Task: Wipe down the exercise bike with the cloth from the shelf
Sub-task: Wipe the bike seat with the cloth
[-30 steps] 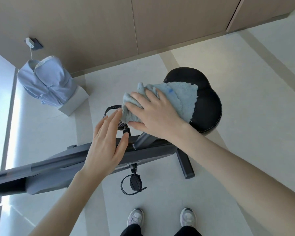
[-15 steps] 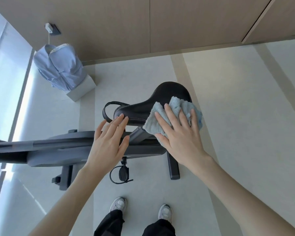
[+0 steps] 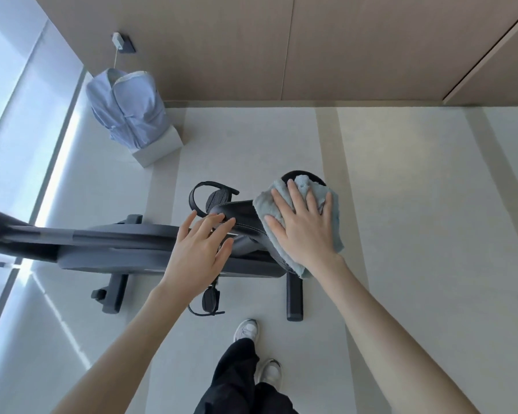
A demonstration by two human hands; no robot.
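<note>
A dark grey exercise bike (image 3: 108,249) stands across the floor below me, with its black saddle (image 3: 240,216) to the right. My right hand (image 3: 302,228) lies flat with spread fingers on a light blue fluffy cloth (image 3: 332,210), pressing it onto the wide rear part of the saddle, which the cloth mostly covers. My left hand (image 3: 201,249) has its fingers apart, with the fingertips resting on the saddle's narrow front end, and holds nothing. One pedal with a strap (image 3: 210,195) shows beyond the saddle, another (image 3: 208,303) near my feet.
A pale blue shirt (image 3: 129,112) hangs over a white box (image 3: 162,147) by the wooden wall panels (image 3: 281,46). A bright window runs along the left. My feet in white shoes (image 3: 245,330) stand just before the bike. The bike's rear foot bar (image 3: 295,297) juts toward me.
My right hand has drawn the cloth from the saddle's front toward its rear and right side. My left hand stays at the saddle's front. My view has tilted so the bike sits lower.
</note>
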